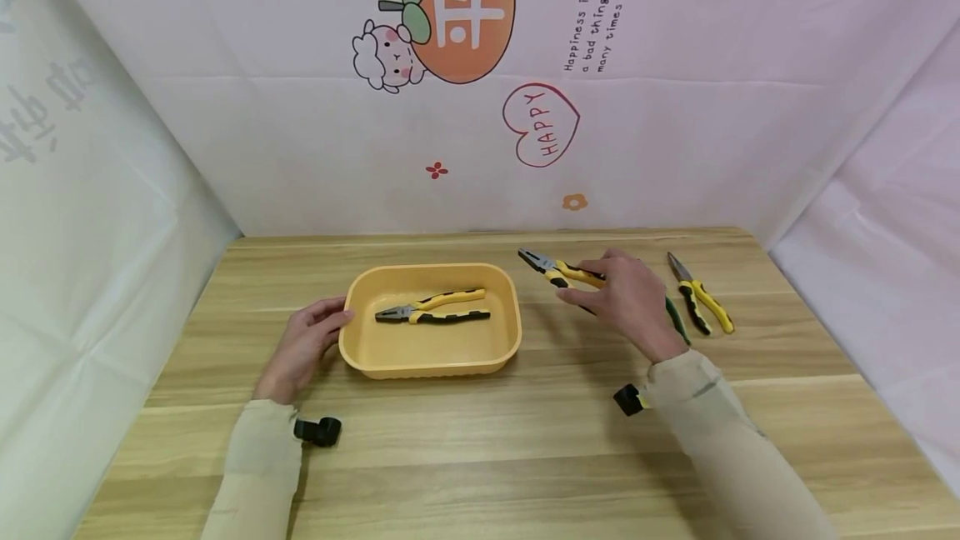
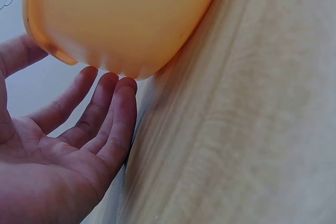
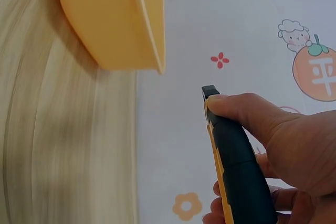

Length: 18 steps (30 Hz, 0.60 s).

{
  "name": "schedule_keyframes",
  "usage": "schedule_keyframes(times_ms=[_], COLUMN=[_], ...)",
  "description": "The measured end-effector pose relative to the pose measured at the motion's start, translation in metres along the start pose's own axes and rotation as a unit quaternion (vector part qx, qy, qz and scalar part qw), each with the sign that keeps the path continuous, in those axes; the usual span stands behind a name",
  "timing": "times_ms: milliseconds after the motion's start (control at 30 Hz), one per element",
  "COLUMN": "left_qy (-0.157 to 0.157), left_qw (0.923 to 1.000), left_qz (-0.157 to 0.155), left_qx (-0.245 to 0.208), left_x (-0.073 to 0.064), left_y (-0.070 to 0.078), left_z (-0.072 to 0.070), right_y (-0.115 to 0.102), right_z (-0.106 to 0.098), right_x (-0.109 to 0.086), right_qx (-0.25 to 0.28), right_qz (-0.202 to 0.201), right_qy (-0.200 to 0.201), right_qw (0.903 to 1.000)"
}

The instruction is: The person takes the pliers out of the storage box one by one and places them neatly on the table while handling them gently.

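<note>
My left hand (image 1: 303, 348) is at the left end of a yellow plastic tray (image 1: 427, 372). Its thumb lies over the rim while the other fingertips touch the outer wall, as the left wrist view shows. Inside the tray lies a pair of combination pliers (image 1: 450, 318) with yellow and black handles. To the right of the tray, my right hand (image 1: 630, 298) grips a second pair of combination pliers (image 1: 542, 263) by the handles, above the table. Their head points to the far left. In the right wrist view the thumb presses along the dark handle (image 3: 236, 161).
Long-nose pliers (image 1: 697, 294) with yellow and black handles lie at the right on the wooden table (image 1: 465, 457). A green-handled tool (image 1: 677, 322) is mostly hidden behind my right hand. A printed white cloth (image 1: 300, 148) hangs behind the table.
</note>
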State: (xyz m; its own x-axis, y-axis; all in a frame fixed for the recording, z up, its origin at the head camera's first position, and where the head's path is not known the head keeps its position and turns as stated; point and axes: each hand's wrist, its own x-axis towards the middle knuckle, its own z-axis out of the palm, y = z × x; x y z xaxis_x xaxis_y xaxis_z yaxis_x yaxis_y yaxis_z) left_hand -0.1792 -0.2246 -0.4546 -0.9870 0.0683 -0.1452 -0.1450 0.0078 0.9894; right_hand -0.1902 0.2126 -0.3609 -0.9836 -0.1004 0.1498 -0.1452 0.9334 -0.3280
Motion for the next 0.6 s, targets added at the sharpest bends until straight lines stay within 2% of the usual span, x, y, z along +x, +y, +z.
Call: schedule_keyframes(times_ms=[333,600], left_qy=[0.002,0.004], left_qw=[1.0,1.0], left_qz=[0.0,-0.009], left_qx=[-0.004,-0.003], left_x=[0.001,0.0], left_y=[-0.001,0.0], left_z=[-0.001,0.0], right_y=[0.019,0.031], right_z=[-0.001,-0.003], right_x=[-0.003,-0.005], right_qx=[-0.007,0.001], right_qz=[-0.007,0.004], right_qy=[0.013,0.015], right_qw=[0.9999,0.9999])
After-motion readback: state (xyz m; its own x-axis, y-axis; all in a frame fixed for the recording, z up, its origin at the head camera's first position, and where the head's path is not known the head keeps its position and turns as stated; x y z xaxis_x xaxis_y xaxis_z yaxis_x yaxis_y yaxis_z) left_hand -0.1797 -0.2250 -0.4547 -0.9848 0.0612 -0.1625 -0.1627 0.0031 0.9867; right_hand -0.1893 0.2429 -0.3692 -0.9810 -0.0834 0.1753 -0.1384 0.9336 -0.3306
